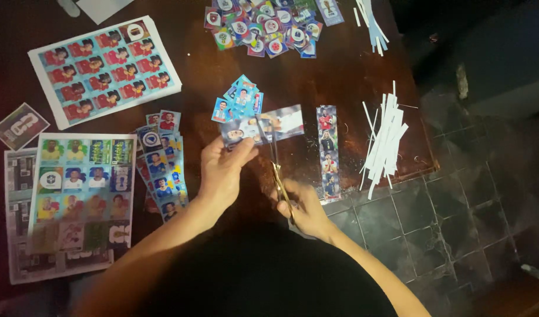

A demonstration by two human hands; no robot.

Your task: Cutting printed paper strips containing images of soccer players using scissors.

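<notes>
Sticker strip (263, 128) held just above our hands — our left hand (222, 170) pinches its left end, while our right hand (305, 208) grips scissors (279, 176) cutting upward into it. White trimmings (387, 141) lie right of us on the surface (340, 76).

arms: bare, no sleeves; wrists: no watch; torso: dark garment

A short strip of printed picture cards (263, 126) hangs level above the dark worktop, pinched at its left end, its right end pale and glossy. The scissors (279, 173) stand nearly upright beneath it, gold handles low, thin blades reaching up across the strip near its middle, between two of the printed portraits.
</notes>
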